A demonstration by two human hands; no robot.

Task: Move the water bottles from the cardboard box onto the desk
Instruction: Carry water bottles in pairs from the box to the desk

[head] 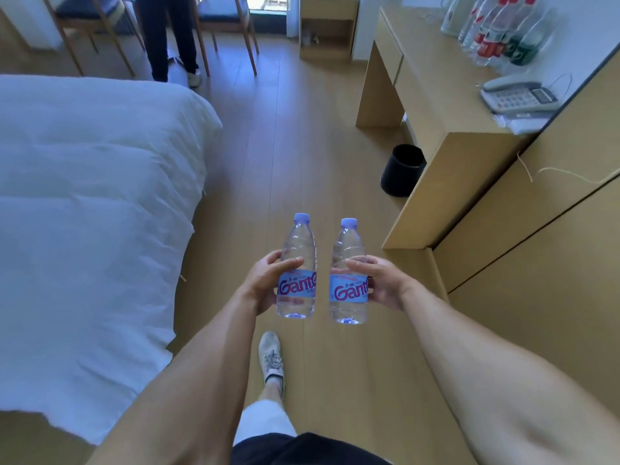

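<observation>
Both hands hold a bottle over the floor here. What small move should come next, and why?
Probably a step forward and to the right, toward the desk. The left hand grips one water bottle and the right hand another, both upright over the wooden floor, short of the desk. Other bottles already stand at its far end, beyond the telephone.

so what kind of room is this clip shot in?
Most likely a hotel room. A bed with white bedding fills the left side, and a built-in desk on the right holds a corded phone and a cluster of bottles. A small bin stands under the desk.
</observation>
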